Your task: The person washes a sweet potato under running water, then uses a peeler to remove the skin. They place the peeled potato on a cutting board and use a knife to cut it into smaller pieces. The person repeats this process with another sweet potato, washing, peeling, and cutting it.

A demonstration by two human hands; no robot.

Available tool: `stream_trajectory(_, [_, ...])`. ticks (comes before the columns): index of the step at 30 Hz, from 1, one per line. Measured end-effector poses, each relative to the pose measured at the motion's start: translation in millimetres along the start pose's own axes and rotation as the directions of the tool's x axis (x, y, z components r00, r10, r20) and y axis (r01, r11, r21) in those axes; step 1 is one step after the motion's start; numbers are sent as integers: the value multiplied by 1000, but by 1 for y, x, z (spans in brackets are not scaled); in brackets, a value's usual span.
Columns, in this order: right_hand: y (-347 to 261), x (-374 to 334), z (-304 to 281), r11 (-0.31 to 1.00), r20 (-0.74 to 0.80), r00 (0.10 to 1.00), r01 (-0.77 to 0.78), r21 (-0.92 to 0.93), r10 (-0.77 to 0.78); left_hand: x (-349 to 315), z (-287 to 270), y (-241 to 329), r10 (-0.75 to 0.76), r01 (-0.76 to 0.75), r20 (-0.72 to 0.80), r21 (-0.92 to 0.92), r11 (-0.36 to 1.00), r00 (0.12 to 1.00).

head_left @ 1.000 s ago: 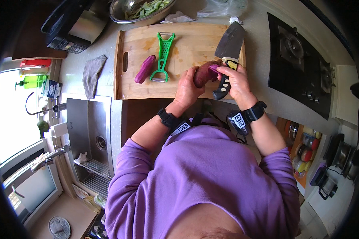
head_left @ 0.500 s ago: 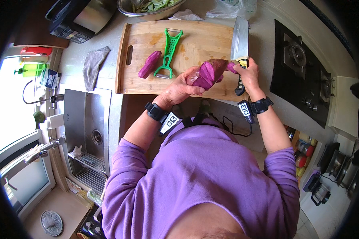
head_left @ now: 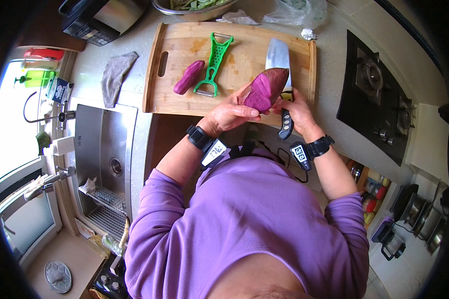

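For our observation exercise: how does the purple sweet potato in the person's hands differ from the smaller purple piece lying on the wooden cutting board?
The large purple sweet potato is held up by the left hand; the small purple piece lies untouched. The held one is bigger and keeps some reddish skin; the small one looks fully peeled. Both show purple flesh.

I see a purple sweet potato [head_left: 264, 90], partly peeled, its bright violet flesh showing with a strip of darker reddish skin along the upper edge. It is raised at a slant above the near edge of the board, pointed tip up and to the right. Behind it lies a cleaver [head_left: 279, 70], its wide steel blade flat on the board.
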State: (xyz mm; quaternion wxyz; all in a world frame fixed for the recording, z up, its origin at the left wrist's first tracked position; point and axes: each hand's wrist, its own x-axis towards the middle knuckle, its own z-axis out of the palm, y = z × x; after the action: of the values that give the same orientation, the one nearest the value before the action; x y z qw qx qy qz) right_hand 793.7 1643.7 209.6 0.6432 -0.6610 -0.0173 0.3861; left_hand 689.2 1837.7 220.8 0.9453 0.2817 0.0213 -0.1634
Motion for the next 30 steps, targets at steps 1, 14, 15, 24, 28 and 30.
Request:
stream_trajectory(1, [4, 2, 3, 1000, 18, 1000, 3, -8, -3, -1, 0, 0, -7, 7, 6, -8, 1000, 1000])
stream_trajectory(14, [-22, 3, -14, 974, -158, 966, 186, -132, -206, -4, -25, -13, -59, 96, 103, -400, 912, 993])
stream_trajectory(15, [-25, 0, -12, 977, -152, 971, 166, -136, -187, -4, -27, -14, -55, 98, 114, -418, 903, 992])
stream_trajectory(24, [-48, -5, 1, 977, -59, 980, 196, 90, -191, -7, -30, -21, -80, 174, 202, -505, 845, 976])
stream_trajectory(28, [-51, -7, 5, 981, 0, 982, 188, 57, -188, -6, -29, -23, -136, 198, 166, -459, 866, 977])
stream_trajectory(30, [-51, -7, 6, 981, 21, 982, 185, 58, -187, -6, -28, -24, -157, 202, 137, -441, 875, 978])
